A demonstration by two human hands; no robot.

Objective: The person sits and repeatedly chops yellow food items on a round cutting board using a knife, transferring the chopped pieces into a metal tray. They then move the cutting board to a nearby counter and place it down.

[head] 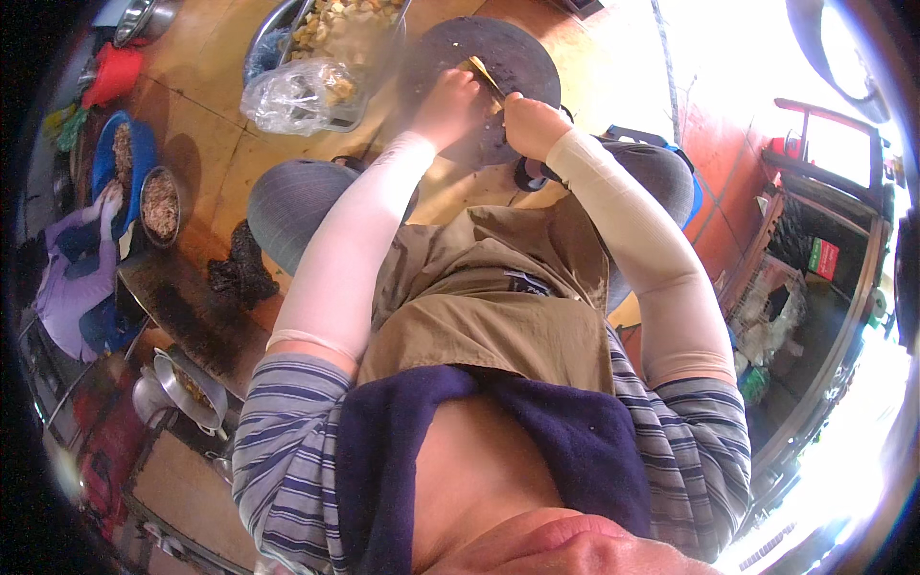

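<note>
A dark round chopping board [517, 54] sits on the tiled floor between my knees. My right hand [535, 126] grips what looks like a knife [489, 77], its narrow blade slanting up and left over the board. My left hand [449, 108] rests on the board with its fingers curled beside the blade; whatever lies under them is hidden. Small crumbs dot the board. Just left of it stands a metal tray [356, 126] of diced, pale yellow and brown food [345, 29]. A clear plastic bag [298, 97] lies over the tray's near corner.
At left, another person's hands [108, 201] reach to a blue basin [140, 144] of minced-looking food, beside a metal bowl [159, 205]. Nearer me are a black plastic bag [244, 266], a dark bench [187, 309] and a pot [190, 392]. A wooden-framed rack [805, 287] stands right.
</note>
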